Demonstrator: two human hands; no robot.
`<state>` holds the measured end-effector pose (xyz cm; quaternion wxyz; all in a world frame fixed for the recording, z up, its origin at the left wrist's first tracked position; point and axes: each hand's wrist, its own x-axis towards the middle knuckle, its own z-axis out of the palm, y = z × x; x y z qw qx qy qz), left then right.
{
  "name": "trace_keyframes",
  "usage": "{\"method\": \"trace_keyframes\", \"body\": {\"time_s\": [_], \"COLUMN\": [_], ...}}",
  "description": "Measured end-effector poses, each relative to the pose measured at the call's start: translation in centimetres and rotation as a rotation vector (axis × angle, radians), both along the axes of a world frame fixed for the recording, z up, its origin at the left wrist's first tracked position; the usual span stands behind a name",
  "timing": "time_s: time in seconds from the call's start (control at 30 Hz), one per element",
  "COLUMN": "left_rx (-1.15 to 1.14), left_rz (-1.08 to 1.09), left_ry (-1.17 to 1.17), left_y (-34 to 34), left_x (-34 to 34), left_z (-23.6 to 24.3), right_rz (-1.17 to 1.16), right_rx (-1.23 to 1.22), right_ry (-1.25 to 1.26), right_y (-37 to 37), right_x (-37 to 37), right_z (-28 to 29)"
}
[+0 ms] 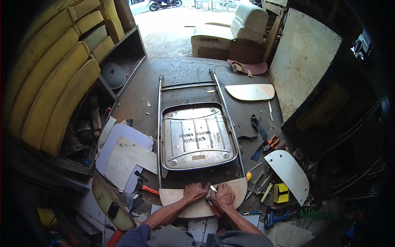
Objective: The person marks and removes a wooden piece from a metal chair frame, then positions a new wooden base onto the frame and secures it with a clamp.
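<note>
A folding chair's metal frame (159, 123) lies flat in front of me, with its ribbed metal seat pan (195, 138) facing up. Across its near end lies a curved pale plywood panel (181, 201). Over this panel's far edge, my left hand (195, 192) is closed, its fingertips pinching at something small and dark. Beside it my right hand (223, 195) is curled, with a short white piece (212, 188) at its fingertips. A red-handled tool (215, 210) sticks out from under the right hand; its working end is hidden.
Left of the frame are cut sheets (127, 160) and a red-handled hammer (149, 189). To the right lie orange-handled pliers (271, 142), a white panel with holes (289, 173), a yellow box (281, 193) and a blue air tool (275, 218). Yellow cushions (53, 86) stack at far left.
</note>
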<state>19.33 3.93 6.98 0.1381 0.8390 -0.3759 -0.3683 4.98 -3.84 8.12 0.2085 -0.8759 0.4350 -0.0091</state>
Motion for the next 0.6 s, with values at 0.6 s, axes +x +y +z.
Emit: {"method": "trace_keyframes", "body": {"time_s": [0.6], "left_rx": [0.027], "left_rz": [-0.005], "left_ry": [0.039], "left_y": [-0.6], "left_x": [0.5], "left_z": [1.8], "right_rz": [0.165], "right_rx": [0.085], "right_ry": [0.070], "right_y": [0.8], "right_x": [-4.0], "right_z": [2.4]}}
